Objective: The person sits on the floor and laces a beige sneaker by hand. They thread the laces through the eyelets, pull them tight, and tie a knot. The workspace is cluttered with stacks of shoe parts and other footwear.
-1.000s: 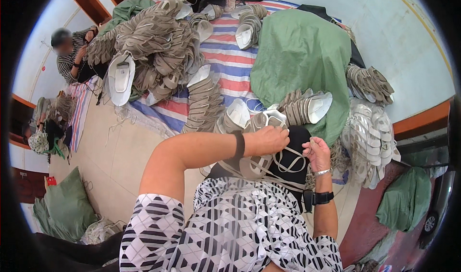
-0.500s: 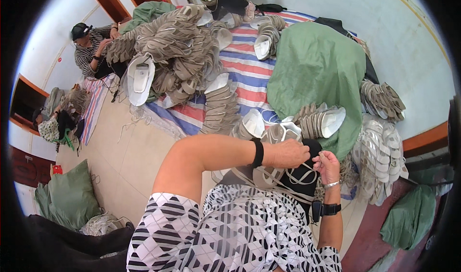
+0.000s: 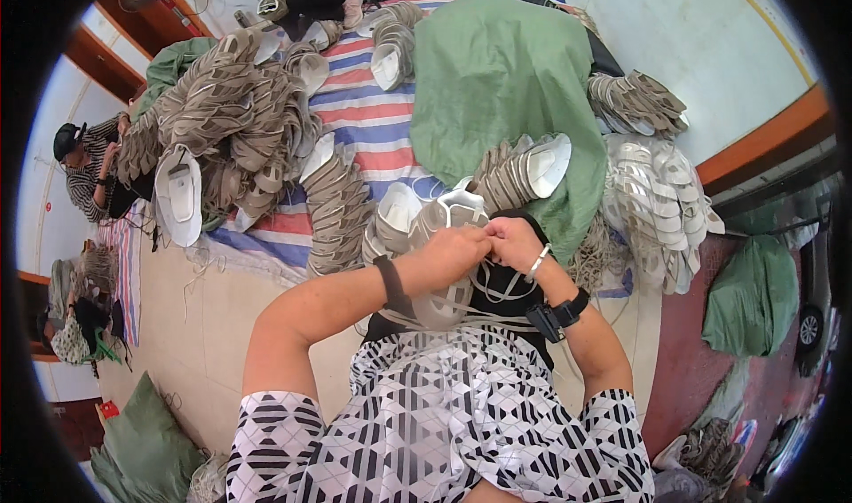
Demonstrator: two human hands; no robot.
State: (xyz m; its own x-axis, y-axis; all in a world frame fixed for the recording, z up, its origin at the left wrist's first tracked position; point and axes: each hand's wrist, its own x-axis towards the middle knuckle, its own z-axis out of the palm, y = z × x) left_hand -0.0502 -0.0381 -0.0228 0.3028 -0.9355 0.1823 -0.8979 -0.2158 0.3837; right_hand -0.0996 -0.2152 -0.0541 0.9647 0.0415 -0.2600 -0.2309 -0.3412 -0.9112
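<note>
Over my lap my left hand (image 3: 454, 254) and my right hand (image 3: 515, 244) meet, fingertips pinched together. Both are closed on a thin beige shoelace (image 3: 486, 288); its exact grip point is hidden by the fingers. Loose lengths of lace loop below the right hand, across the dark cloth on my knees. A beige shoe upper (image 3: 441, 306) lies under my left wrist, partly covered by it. Just beyond my hands stand more uppers with white linings, among them a pale one (image 3: 461, 203) and a nested row (image 3: 524, 173) leaning right.
A striped sheet (image 3: 368, 103) covers the floor ahead. On it lie a big heap of uppers (image 3: 222, 103), a stacked column (image 3: 335, 219) and a green cloth (image 3: 501, 68). More pale uppers (image 3: 652, 205) hang in bunches at right. A person (image 3: 93, 166) sits at far left.
My hands have come together from being slightly apart. The view has turned right, so the surroundings sit farther left and higher.
</note>
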